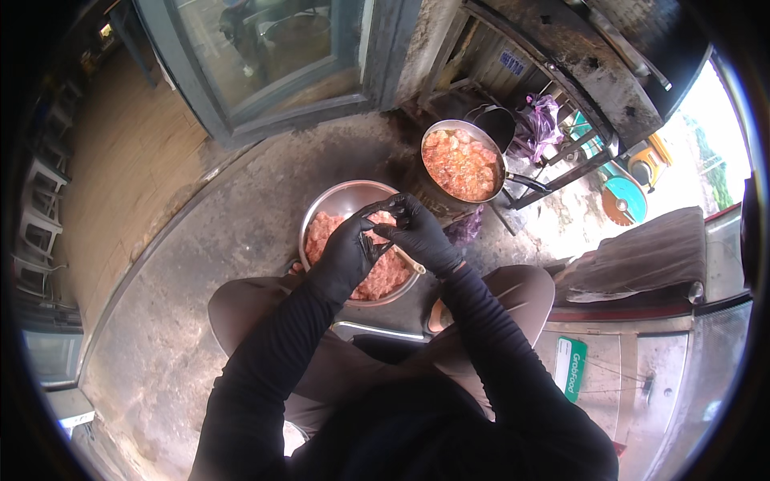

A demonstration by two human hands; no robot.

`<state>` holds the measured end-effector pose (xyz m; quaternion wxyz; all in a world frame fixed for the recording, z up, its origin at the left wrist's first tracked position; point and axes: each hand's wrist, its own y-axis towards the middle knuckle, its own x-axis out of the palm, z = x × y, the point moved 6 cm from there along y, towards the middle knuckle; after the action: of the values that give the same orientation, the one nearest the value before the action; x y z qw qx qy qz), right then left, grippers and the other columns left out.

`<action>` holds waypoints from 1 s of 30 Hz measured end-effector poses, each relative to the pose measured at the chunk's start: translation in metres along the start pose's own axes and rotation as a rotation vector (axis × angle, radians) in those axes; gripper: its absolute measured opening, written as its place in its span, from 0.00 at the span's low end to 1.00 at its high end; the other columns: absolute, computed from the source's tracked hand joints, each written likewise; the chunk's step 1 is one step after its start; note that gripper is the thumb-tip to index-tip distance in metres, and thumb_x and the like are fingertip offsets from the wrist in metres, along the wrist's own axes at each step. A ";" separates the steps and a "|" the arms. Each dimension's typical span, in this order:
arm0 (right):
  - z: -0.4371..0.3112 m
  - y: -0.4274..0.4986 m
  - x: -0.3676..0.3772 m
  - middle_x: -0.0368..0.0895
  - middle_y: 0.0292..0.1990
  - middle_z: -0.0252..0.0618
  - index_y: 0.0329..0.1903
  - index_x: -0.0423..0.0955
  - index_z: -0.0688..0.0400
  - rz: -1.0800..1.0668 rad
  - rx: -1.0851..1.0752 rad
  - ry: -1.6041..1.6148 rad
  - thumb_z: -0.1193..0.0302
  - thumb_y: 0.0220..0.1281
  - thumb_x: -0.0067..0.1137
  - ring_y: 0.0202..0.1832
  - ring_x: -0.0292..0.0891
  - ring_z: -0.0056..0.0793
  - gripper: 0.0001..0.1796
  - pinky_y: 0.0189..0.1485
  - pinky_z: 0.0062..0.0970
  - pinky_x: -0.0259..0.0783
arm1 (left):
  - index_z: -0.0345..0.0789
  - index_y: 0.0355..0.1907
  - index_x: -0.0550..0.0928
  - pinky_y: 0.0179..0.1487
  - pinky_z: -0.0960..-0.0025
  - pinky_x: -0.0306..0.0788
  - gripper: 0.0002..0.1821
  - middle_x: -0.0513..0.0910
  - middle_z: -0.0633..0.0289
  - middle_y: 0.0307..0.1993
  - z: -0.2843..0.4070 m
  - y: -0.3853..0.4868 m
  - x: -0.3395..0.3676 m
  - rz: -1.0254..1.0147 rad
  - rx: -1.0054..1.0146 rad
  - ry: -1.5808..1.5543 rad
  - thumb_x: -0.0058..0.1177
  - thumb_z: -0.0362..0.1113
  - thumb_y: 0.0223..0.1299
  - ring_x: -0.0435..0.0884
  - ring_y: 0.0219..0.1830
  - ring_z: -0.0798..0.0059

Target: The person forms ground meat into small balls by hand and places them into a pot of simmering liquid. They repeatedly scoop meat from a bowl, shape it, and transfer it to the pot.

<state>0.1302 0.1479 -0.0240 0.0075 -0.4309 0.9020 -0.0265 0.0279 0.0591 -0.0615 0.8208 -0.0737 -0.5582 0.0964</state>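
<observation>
A wide metal bowl (pixel 347 187) on the floor before me holds raw minced meat (pixel 385 278). Above it, my left hand (pixel 352 249) and my right hand (pixel 418 234), both in black gloves, come together with curled fingers. Pink meat shows between them; whether it lies in the fingers or in the bowl behind I cannot tell. A pale handle (pixel 411 261) rests across the bowl's right rim. Beyond my right hand, a frying pan (pixel 460 161) full of meat pieces in bubbling liquid sits on a dark round stove, its black handle (pixel 528 182) pointing right.
A glass door (pixel 222 126) stands ahead at the left. A sooty metal frame (pixel 559 174) with a purple plastic bag (pixel 537 127) is right of the pan. Farther right are a disc-bladed power saw (pixel 625 201) and a cloth-draped cart (pixel 646 255). White chairs (pixel 42 210) line the left.
</observation>
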 end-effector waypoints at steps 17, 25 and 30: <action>0.030 -0.023 0.002 0.82 0.57 0.41 0.71 0.65 0.66 0.282 -0.051 0.091 0.71 0.70 0.69 0.55 0.82 0.28 0.32 0.58 0.28 0.76 | 0.32 0.78 0.63 0.79 0.64 0.60 0.27 0.67 0.55 0.76 0.008 0.000 -0.003 -0.071 0.329 0.990 0.39 0.32 0.81 0.66 0.77 0.68; 0.013 -0.038 0.029 0.76 0.67 0.42 0.74 0.61 0.63 0.070 0.017 0.648 0.69 0.78 0.54 0.66 0.75 0.32 0.28 0.71 0.33 0.71 | 0.32 0.78 0.64 0.73 0.66 0.68 0.36 0.76 0.54 0.69 0.024 -0.001 0.015 0.043 0.410 0.975 0.62 0.31 0.71 0.75 0.68 0.70; 0.015 -0.041 0.024 0.79 0.63 0.42 0.72 0.66 0.61 0.064 0.135 0.729 0.80 0.68 0.63 0.62 0.78 0.28 0.31 0.66 0.31 0.76 | 0.30 0.69 0.74 0.66 0.70 0.75 0.30 0.82 0.60 0.60 0.018 -0.004 0.027 -0.032 0.231 0.858 0.67 0.29 0.66 0.80 0.61 0.76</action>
<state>0.1477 0.1026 -0.0367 -0.2848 -0.3633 0.8547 -0.2376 0.0212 0.0624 -0.0295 0.9824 -0.0060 -0.1536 0.1061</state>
